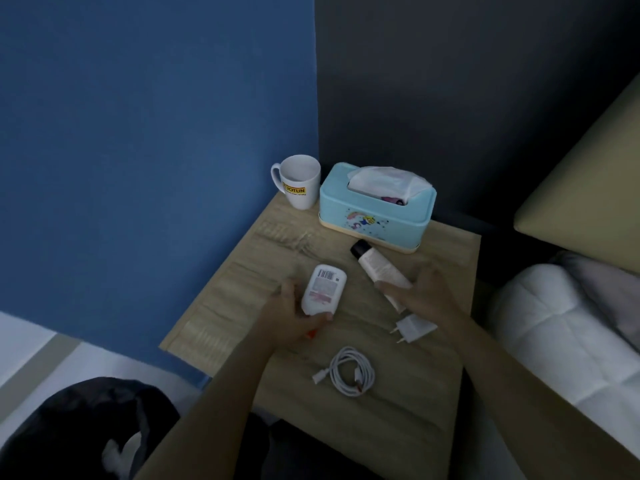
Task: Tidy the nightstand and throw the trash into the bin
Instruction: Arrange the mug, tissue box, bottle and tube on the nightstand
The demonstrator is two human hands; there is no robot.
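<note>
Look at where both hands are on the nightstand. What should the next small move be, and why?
Probably lift both items and stand them at the back by the tissue box. The left hand already grips the white bottle, and the right hand is closing on the lying tube, though its grip looks unfinished. Both lie loose mid-table, while the mug sits neatly behind.

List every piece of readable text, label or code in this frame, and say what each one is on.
"JOTUN": black letters on a yellow label on the white mug.
Barcode plus pink and grey print on the white bottle in the left hand: too blurred to read.
Fine print on the tube under the right hand: too small to read.
Tissue box: cartoon picture only, no legible words.
</note>
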